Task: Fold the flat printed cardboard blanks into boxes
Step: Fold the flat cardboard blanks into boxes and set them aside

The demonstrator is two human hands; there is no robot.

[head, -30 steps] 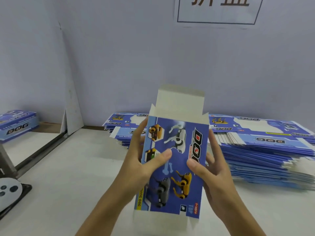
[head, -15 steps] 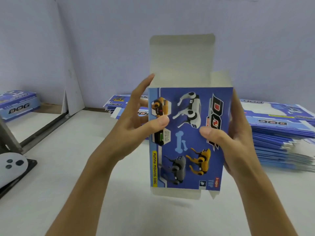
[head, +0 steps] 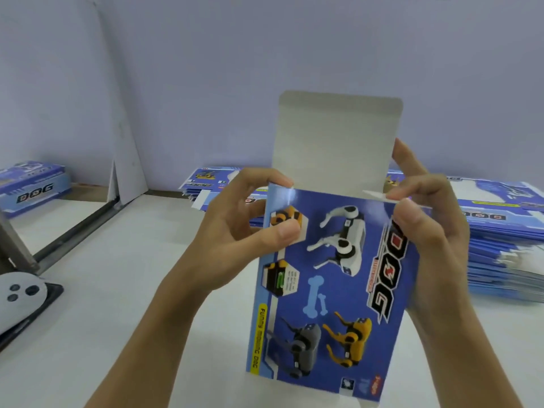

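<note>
**Box half-built, held up over the table**

The person holds the box [head: 329, 284] upright in the air in front of them. Left hand [head: 235, 231] pinches its top left corner, thumb on the printed front. Right hand [head: 426, 231] grips the top right edge, fingers at a small side flap [head: 375, 195]. Big lid flap [head: 335, 142] stands straight up. Stack of blanks [head: 500, 237] sits on the table [head: 117, 290] behind.
</note>
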